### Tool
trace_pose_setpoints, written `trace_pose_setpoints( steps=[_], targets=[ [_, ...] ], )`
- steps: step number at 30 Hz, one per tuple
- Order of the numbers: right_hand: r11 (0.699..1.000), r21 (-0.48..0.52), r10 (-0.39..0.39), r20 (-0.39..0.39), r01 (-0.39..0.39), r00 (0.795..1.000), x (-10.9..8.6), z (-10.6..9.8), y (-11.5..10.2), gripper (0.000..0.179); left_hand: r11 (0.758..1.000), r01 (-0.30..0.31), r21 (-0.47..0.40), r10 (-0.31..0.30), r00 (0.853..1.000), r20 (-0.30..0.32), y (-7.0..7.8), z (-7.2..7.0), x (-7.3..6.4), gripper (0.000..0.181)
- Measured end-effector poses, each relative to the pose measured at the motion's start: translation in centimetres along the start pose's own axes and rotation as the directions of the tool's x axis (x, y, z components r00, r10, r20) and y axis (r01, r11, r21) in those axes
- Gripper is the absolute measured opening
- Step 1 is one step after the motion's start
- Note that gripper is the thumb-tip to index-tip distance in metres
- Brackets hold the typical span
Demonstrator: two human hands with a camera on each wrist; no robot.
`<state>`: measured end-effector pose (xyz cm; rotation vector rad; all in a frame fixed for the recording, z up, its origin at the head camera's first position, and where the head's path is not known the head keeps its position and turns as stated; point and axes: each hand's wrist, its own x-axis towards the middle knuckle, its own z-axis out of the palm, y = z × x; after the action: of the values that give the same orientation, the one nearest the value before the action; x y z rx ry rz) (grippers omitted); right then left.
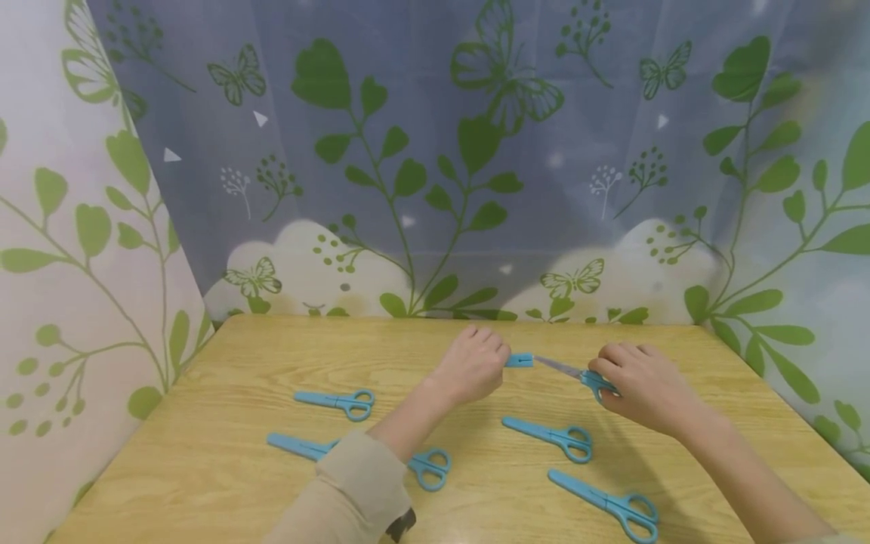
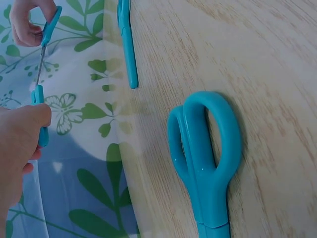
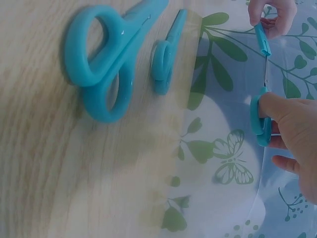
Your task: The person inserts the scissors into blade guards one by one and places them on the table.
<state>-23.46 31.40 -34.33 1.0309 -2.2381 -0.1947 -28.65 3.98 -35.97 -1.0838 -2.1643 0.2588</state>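
Note:
My left hand [image 1: 472, 365] grips a light-blue blade cover [image 1: 520, 360] above the far part of the table. Facing it, my right hand [image 1: 642, 385] holds a pair of scissors [image 1: 561, 368] by the blue handle, the metal blades pointing left. The blade tip is right at the cover's slotted mouth, with most of the blade length bare. In the left wrist view the cover [image 2: 38, 94] and the scissors [image 2: 48, 32] line up end to end. The right wrist view shows the same, with the thumb over the scissors' handle [image 3: 260, 119].
Several covered blue scissors lie on the wooden table [image 1: 224, 483]: one pair [image 1: 333, 402] at left, two [image 1: 547, 437] [image 1: 605, 499] at right. My left forearm partly hides a blue cover [image 1: 299, 446] and a handle [image 1: 431, 468]. A leaf-patterned curtain [image 1: 435, 189] hangs behind.

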Motion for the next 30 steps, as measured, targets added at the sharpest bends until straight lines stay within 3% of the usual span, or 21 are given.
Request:
trace_pose_setpoints(
  steps=[5, 15, 18, 23, 30],
  targets=[
    [1.000, -0.005, -0.008, -0.010, 0.008, 1.000, 0.0, 0.1, -0.2, 0.035, 1.000, 0.007, -0.021, -0.008, 1.000, -0.014, 0.1, 0.1, -0.1, 0.008],
    [1.000, 0.019, -0.020, -0.006, 0.020, 1.000, 0.1, 0.4, -0.4, 0.032, 0.999, 0.026, -0.042, -0.024, 0.999, 0.035, 0.2, 0.2, -0.4, 0.006],
    [0.999, 0.024, -0.040, -0.016, 0.041, 0.999, 0.1, 0.7, -0.4, 0.023, 0.999, 0.027, -0.044, -0.025, 0.998, 0.058, 0.2, 0.2, -0.4, 0.007],
    [0.997, 0.028, -0.069, -0.054, 0.070, 0.996, 0.3, 1.1, -0.5, 0.021, 0.999, 0.015, -0.039, -0.011, 0.997, 0.082, 0.4, 0.1, -0.4, 0.009],
    [0.996, 0.037, -0.077, -0.075, 0.080, 0.994, 0.7, 1.1, -0.6, 0.032, 0.999, -0.008, -0.044, 0.009, 1.000, 0.016, 0.3, 0.4, -0.5, 0.006]
  ],
)
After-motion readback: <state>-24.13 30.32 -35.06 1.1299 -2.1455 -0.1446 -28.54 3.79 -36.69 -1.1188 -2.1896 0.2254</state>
